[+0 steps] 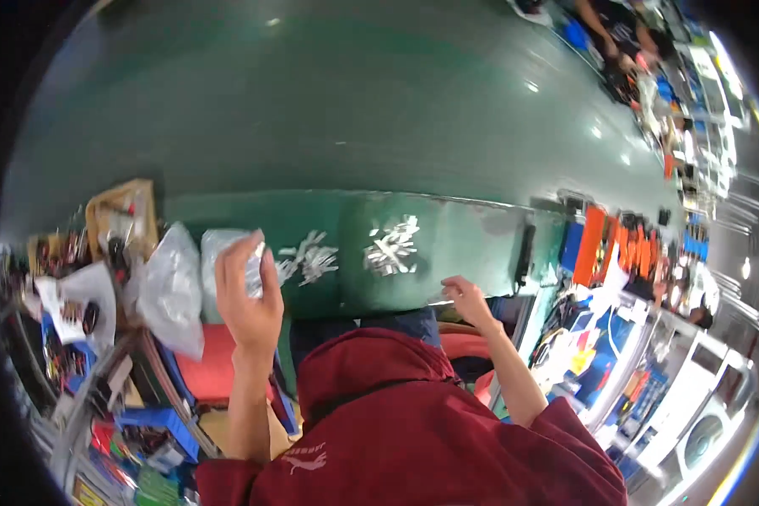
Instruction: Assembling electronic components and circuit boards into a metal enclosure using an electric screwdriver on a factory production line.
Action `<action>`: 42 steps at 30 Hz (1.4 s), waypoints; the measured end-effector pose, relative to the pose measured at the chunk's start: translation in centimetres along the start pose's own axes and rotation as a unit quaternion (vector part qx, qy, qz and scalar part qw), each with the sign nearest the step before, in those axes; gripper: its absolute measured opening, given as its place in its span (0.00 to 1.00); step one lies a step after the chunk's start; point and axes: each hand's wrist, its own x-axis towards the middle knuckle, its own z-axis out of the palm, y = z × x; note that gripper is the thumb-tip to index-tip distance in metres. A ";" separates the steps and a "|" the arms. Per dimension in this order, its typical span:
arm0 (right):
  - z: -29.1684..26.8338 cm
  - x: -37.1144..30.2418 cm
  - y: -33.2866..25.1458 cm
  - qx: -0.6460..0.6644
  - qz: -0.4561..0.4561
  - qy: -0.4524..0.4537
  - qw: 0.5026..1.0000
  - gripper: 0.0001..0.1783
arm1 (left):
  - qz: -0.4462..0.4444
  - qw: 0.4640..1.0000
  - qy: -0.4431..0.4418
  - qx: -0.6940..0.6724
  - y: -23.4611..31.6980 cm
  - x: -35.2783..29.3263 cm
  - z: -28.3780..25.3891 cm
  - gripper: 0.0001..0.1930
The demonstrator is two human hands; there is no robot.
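Two silvery-strip piles (390,248) lay near twelve o'clock. Left hand (250,310) and right hand (472,304) were half-curled; couldn't tell holds.

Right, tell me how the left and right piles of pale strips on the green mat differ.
The left pile lies close by the left hand, while the right pile lies apart from both hands. The left pile's near-hand edge may be partly hidden; the right pile shows whole. Both are jumbled heaps of small, pale strips on the green mat.
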 end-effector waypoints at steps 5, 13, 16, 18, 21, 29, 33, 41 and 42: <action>1.4 0.3 5.4 -0.005 -0.050 -0.007 0.999 0.14 | -0.043 0.986 -0.155 -0.046 4.7 -3.8 5.9 0.11; -9.7 2.1 19.6 0.019 -0.065 0.166 0.984 0.16 | -0.005 0.961 -0.275 -0.038 15.4 -5.5 17.1 0.09; -18.5 2.5 24.0 0.029 0.049 0.325 0.944 0.14 | 0.010 0.956 -0.294 -0.006 19.8 -5.6 19.5 0.09; -24.6 2.3 28.2 0.041 0.057 0.453 0.889 0.12 | 0.008 0.951 -0.308 -0.029 23.1 -6.0 21.3 0.08; -32.5 2.1 29.9 -0.056 0.051 0.544 0.836 0.15 | -0.010 0.944 -0.330 -0.014 25.7 -7.5 22.8 0.07; -37.7 6.2 33.7 -0.169 0.080 0.483 0.855 0.16 | -0.041 0.921 -0.386 0.031 24.8 -13.4 21.7 0.08; -38.8 6.8 33.7 -0.208 0.053 0.443 0.870 0.19 | -0.187 0.894 -0.398 0.084 16.4 -18.7 16.4 0.08; -41.4 7.4 34.4 -0.259 0.070 0.335 0.904 0.20 | -0.153 0.925 -0.345 0.042 16.5 -18.2 18.3 0.08; -41.7 7.4 34.2 -0.263 0.078 0.309 0.911 0.21 | -0.152 0.929 -0.336 0.037 16.8 -17.6 18.8 0.08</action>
